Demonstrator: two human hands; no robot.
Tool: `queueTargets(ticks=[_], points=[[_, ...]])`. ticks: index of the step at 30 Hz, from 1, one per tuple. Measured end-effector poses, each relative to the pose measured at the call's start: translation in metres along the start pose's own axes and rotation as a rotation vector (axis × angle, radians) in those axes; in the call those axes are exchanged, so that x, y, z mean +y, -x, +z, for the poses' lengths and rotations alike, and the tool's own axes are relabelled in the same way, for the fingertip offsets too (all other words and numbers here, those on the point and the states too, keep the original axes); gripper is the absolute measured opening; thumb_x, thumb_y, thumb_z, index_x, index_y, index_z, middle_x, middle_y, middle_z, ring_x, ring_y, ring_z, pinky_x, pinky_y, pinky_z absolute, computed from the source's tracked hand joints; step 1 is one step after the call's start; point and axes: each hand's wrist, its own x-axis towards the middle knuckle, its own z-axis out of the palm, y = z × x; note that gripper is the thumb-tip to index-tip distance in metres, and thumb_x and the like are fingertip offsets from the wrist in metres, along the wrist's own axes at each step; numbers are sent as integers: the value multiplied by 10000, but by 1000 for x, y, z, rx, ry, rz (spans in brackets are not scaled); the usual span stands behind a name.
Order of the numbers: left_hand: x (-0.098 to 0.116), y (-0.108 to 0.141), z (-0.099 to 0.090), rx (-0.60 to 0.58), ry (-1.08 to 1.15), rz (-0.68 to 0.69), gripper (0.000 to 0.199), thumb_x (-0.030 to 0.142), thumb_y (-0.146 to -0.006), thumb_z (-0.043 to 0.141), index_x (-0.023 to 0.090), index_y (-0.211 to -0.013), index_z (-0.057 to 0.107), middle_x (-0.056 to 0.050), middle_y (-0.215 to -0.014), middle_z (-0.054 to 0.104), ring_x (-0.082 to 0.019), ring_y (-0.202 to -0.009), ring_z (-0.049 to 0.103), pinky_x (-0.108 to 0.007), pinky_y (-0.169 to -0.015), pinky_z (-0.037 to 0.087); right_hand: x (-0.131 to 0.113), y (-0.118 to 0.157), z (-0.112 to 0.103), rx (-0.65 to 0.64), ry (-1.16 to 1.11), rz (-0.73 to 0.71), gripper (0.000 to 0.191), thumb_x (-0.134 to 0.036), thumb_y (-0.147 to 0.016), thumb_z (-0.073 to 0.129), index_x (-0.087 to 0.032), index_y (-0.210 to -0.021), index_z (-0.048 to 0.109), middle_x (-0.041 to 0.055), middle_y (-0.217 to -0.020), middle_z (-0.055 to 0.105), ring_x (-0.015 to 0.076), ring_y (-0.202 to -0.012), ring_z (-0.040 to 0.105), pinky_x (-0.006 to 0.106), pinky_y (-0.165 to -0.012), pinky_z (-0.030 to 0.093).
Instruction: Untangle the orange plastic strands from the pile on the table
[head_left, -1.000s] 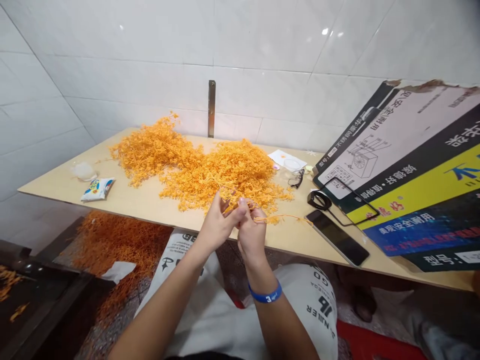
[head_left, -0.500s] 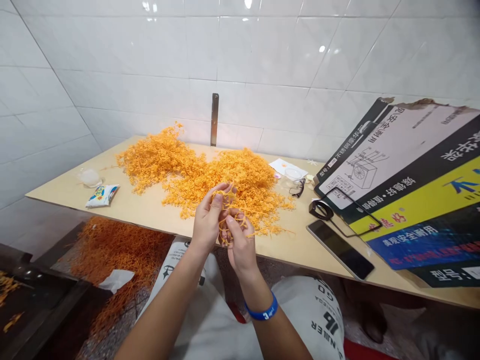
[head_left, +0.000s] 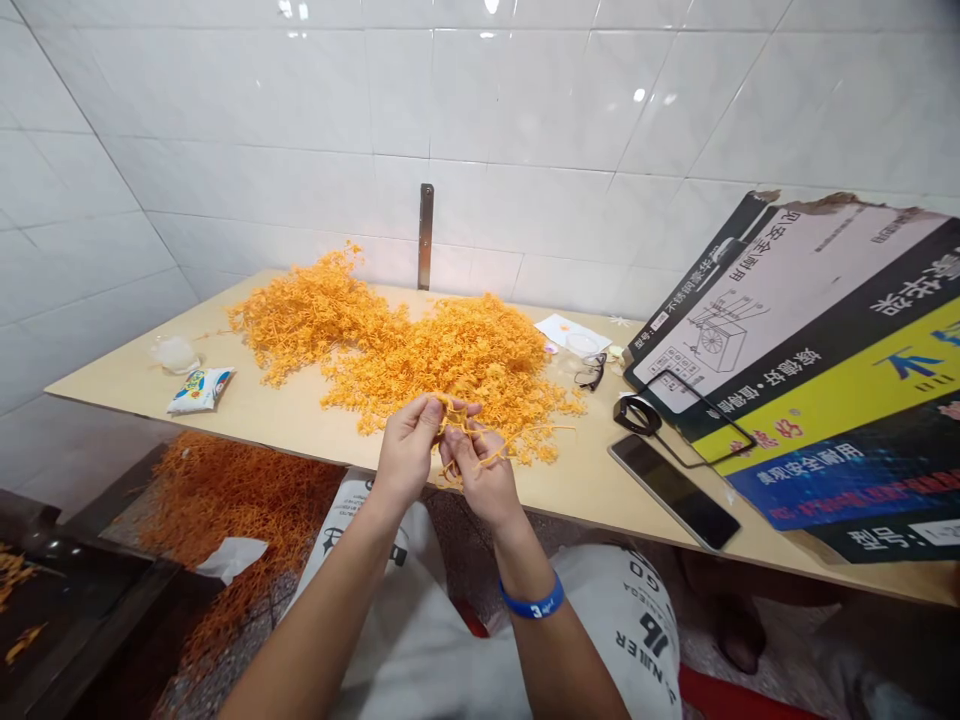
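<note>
Left hand (head_left: 406, 445) and right hand (head_left: 489, 482): fingers, nearly closed, pinched a thin, branching orange sprig (head_left: 456, 419) before a matching tangled heap (head_left: 480, 345) on the beige worktop (head_left: 289, 415); a white-and-blue packet (head_left: 201, 390) hid its contents.

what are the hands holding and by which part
The left hand and right hand pinch a tangle of thin orange strands; exactly which part each grips cannot be told.
</note>
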Motion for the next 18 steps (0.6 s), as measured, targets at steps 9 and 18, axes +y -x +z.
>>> queueTargets(ticks=[9, 18], points=[[5, -9, 2, 242, 385, -288, 139, 182, -818, 593, 157, -695, 535, 18, -567, 599, -71, -466, 568, -158, -468, 461, 11, 3, -6, -148, -200, 8, 539, -585, -875, 528, -195, -514, 435, -38, -486, 371, 82, -446, 321, 255, -440, 246], [16, -41, -44, 342, -300, 146, 281, 399, -894, 507, 161, -893, 655, -6, -664, 589, -129, -595, 582, -260, -624, 516, 12, -2, -12, 46, -410, 20, 542, -573, -802, 622, -213, -513, 338, -65, -482, 284, 90, -452, 329, 247, -454, 248]])
